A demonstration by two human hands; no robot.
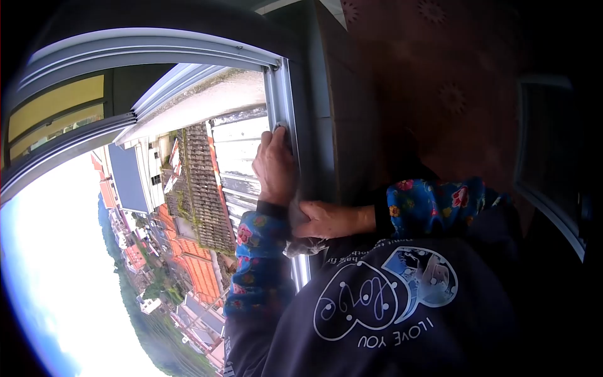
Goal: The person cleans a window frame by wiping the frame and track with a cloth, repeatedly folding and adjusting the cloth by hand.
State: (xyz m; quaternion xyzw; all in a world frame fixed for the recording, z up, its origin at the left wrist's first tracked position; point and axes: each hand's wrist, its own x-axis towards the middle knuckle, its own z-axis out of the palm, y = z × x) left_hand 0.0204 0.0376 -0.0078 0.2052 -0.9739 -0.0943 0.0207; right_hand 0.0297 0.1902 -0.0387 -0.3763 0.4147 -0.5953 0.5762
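Note:
My left hand (pixel 274 164) reaches along the window frame, its fingers bent and pressed together against the metal track (pixel 282 94). Whatever those fingertips may hold is hidden. Closer to my body, my right hand (pixel 333 220) is at the inner edge of the same frame, just below my left wrist. Its fingers are curled and partly out of sight. Directly under it shows a crumpled grey thing (pixel 305 245) that looks like a wet cloth, apparently in its grip. Both arms wear blue flowered sleeves.
A sliding window pane (pixel 56 116) and its rails (pixel 144 47) lie at the upper left. Beyond the opening are a tiled roof (pixel 198 188) and other buildings far below. Inside, a tiled ledge (pixel 323 88) borders the frame, with a dark reddish patterned floor (pixel 433 94) beyond.

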